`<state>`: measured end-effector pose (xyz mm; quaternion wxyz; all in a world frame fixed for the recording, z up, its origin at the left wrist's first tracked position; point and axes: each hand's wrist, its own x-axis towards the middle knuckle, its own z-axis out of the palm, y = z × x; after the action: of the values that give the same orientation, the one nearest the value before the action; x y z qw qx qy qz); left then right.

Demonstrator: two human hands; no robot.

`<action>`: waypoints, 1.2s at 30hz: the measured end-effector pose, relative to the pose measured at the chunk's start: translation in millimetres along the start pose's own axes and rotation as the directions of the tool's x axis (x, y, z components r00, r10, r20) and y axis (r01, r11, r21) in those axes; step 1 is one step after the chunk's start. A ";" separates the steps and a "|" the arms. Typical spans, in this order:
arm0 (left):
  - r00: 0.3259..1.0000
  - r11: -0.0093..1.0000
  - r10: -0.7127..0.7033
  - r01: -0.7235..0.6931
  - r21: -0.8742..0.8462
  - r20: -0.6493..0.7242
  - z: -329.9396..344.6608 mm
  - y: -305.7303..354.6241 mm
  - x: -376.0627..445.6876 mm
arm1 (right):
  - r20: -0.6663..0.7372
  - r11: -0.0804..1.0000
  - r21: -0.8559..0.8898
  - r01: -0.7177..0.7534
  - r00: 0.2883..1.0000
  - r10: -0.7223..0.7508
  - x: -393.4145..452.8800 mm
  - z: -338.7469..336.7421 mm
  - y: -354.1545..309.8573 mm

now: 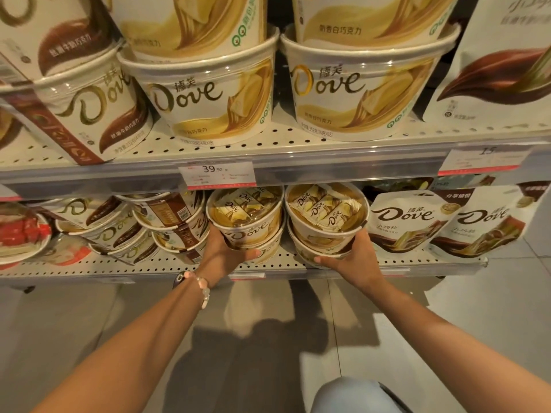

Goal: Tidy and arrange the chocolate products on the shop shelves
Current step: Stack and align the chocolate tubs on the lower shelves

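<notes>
I am reaching both arms forward and down to the lower perforated white metal shelf, and each of my hands is holding its own stack of tubs. My left hand is cupping the left stack of round cream-and-gold paper chocolate tubs with clear lids, thumb curled across the front. My right hand is gripping the matching right stack of round cream-and-gold chocolate tubs from its right side and underneath. The two hands are apart, one stack each, and the stacks are sitting just beside each other, nearly touching, directly ahead of my hands at the shelf's front edge. Each stack is standing upright, its axis vertical, the lids tipping slightly toward me. Neither hand is nearer; both are already on their tubs. I judge the coming move is sliding both stacks straight back, away from me. White stand-up chocolate pouches are crowding just right of my right hand, and tilted brown-and-white tubs are lying just left of my left hand.
</notes>
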<state>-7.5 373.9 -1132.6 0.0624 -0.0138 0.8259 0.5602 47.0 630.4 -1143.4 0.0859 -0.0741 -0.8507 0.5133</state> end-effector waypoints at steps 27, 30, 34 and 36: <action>0.951 0.856 -0.257 0.307 -0.416 0.172 -2.4 5.5 -9.5 | 0.127 0.874 0.342 -0.345 0.939 0.320 -1.2 -2.2 -16.6; 0.949 0.855 -0.269 0.315 -0.412 0.167 -3.0 7.2 -8.4 | 0.158 0.874 0.325 -0.362 0.932 0.327 2.8 -8.1 -16.4; 0.929 0.817 -0.370 0.332 -0.471 0.013 8.9 7.7 -11.7 | 0.051 0.864 0.371 -0.342 0.936 0.348 -4.5 -0.9 -18.4; 0.843 0.723 -0.533 0.409 -0.556 -0.074 18.8 7.6 -12.4 | -0.004 0.790 0.431 -0.436 0.875 0.484 -9.9 9.2 -21.6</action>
<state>5.7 393.6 -1131.0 0.1019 -0.3053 0.6131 0.7215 53.8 610.4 -1129.1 0.0205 -0.2882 -0.6708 0.6831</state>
